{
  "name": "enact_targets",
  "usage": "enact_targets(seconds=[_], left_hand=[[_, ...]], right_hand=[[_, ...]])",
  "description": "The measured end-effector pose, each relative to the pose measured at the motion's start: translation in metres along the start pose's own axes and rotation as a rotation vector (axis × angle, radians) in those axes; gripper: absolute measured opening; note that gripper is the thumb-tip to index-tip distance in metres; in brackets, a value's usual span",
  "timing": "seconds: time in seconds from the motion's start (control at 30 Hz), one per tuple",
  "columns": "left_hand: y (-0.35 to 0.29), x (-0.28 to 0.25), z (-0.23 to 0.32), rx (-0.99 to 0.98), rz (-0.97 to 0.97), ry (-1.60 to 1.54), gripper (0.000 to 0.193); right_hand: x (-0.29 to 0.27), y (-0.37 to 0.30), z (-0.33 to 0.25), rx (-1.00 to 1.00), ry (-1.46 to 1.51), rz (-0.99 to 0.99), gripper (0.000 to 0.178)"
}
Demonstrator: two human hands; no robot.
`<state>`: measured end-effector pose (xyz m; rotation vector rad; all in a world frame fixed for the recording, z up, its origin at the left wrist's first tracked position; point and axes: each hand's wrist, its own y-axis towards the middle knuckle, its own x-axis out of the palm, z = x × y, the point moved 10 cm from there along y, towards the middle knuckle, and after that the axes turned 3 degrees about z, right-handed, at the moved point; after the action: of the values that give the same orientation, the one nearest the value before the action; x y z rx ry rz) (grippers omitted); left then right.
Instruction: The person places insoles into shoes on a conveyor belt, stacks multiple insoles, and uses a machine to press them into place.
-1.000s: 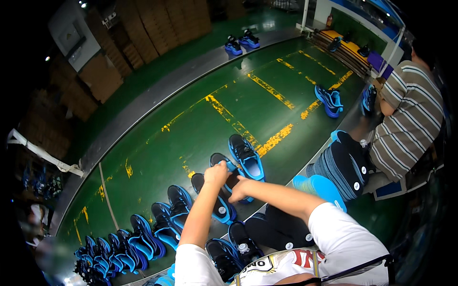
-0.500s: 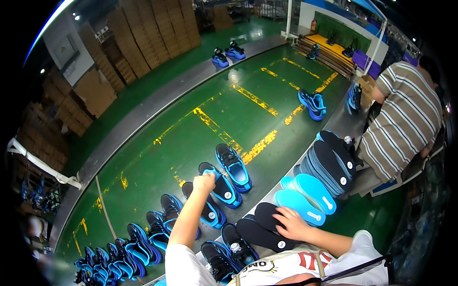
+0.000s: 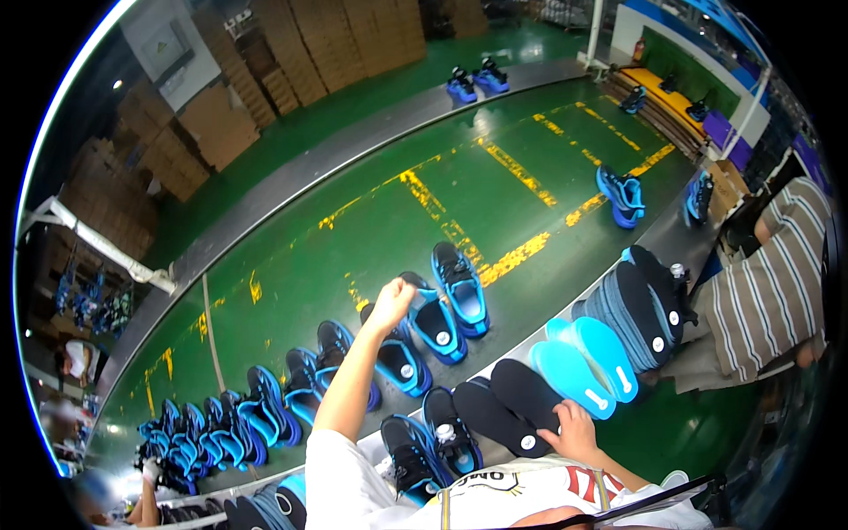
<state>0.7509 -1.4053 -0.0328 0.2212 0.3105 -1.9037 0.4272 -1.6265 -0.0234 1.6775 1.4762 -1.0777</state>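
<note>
Green conveyor belt (image 3: 336,256) with worn yellow markings, bearing a row of black-and-blue sports shoes (image 3: 269,406). Item: flat black foot-shaped insole (image 3: 526,387), lying on the belt's near side, beside bright-blue insoles (image 3: 574,371); presumably light, bendy, hardly fragile; best taken by heel edge. Right hand (image 3: 576,431): thumb and fingers parted at that heel; firmness of hold cannot be told. Left hand (image 3: 391,305): curled beside the upper of a black low-cut shoe with bright-blue lining (image 3: 433,325); pinch not discernible. Shoe likely light, soft-topped, stiffer-soled.
</note>
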Motion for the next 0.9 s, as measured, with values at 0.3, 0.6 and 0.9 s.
enact_targets(seconds=[0.3, 0.6, 0.9], left_hand=[[0.004, -0.020, 0.044, 0.116, 0.254, 0.206, 0.021], [0.029, 0.092, 0.035, 0.248, -0.229, 0.978, 0.043], [0.064, 0.080, 0.019, 0.118, -0.061, 0.561, 0.042]], right_hand=[[-0.040, 0.009, -0.011, 0.039, 0.287, -0.032, 0.035], [-0.098, 0.170, -0.035, -0.123, 0.500, 0.119, 0.010], [-0.025, 0.245, -0.035, 0.301, 0.735, -0.525, 0.015]])
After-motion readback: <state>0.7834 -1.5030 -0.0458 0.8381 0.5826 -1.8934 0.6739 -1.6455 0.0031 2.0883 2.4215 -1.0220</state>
